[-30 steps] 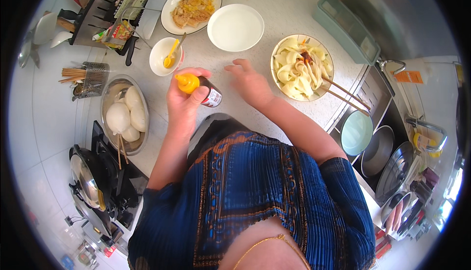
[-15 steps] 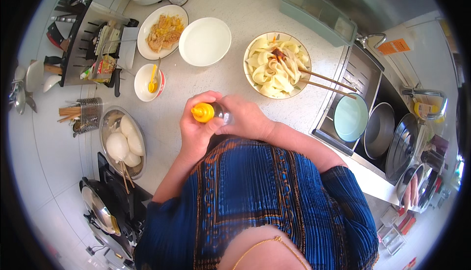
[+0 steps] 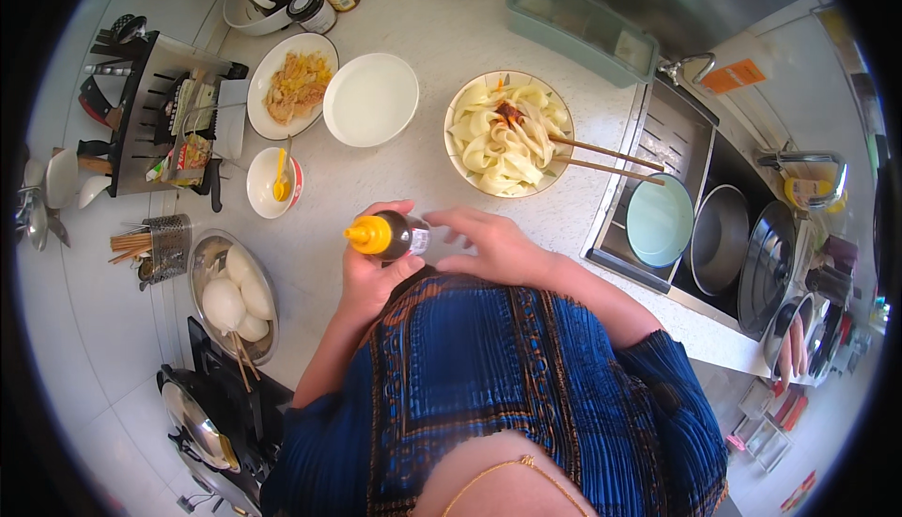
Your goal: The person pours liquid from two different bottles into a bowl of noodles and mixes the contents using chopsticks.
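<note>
My left hand (image 3: pixel 368 273) is wrapped around a small dark sauce bottle (image 3: pixel 395 236) with a yellow cap, held on its side just above the counter in front of my body. My right hand (image 3: pixel 489 242) rests its fingers on the bottle's base end. Beyond both hands stands a bowl of wide white noodles (image 3: pixel 508 133) with a dab of red-brown sauce on top. A pair of chopsticks (image 3: pixel 606 160) lies across its right rim.
An empty white bowl (image 3: pixel 370 100), a plate of yellowish food (image 3: pixel 292 84) and a small bowl with a yellow spoon (image 3: pixel 273 181) stand to the left. A metal bowl of white dumplings (image 3: pixel 232 296), a utensil rack (image 3: pixel 160 117), the stove (image 3: pixel 216 414) and the sink (image 3: pixel 705 226) surround them.
My right hand has come in from the counter to the bottle's base. The bottle has tipped from upright onto its side, closer to my body.
</note>
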Action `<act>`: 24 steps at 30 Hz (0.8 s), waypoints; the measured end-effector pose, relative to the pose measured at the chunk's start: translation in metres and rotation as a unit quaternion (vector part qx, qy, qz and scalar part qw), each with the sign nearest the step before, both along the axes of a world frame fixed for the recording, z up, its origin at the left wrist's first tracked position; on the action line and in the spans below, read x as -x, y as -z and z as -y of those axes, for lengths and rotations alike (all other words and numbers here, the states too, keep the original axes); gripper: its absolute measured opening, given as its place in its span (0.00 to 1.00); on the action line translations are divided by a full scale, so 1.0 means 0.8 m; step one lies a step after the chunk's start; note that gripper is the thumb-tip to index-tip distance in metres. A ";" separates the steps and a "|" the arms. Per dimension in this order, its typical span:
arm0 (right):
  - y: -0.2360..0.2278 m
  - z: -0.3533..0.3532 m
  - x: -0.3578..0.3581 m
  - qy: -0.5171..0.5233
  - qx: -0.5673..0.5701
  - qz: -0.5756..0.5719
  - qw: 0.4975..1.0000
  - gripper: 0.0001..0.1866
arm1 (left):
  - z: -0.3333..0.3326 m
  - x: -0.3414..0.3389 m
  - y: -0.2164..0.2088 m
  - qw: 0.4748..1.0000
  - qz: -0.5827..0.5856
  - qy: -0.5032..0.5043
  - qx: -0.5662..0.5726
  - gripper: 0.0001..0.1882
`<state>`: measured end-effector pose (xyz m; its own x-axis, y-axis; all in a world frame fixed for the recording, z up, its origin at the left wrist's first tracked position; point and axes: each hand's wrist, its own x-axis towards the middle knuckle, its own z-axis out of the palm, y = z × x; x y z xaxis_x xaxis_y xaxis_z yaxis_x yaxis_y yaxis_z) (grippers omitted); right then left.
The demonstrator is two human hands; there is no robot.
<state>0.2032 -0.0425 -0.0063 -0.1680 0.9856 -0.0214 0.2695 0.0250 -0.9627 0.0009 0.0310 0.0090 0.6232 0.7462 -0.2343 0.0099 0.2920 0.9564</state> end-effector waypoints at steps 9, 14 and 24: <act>0.046 0.091 -0.091 0.392 0.190 -0.189 0.880 0.23 | -0.009 0.002 -0.002 0.997 -0.028 -0.065 -0.037 0.33; 0.033 0.066 -0.140 0.510 0.058 -0.274 0.813 0.33 | -0.015 -0.011 -0.001 0.995 -0.055 -0.063 -0.050 0.32; 0.035 0.037 -0.164 0.454 0.080 -0.292 0.838 0.19 | -0.014 -0.005 -0.003 0.993 -0.088 -0.044 -0.061 0.30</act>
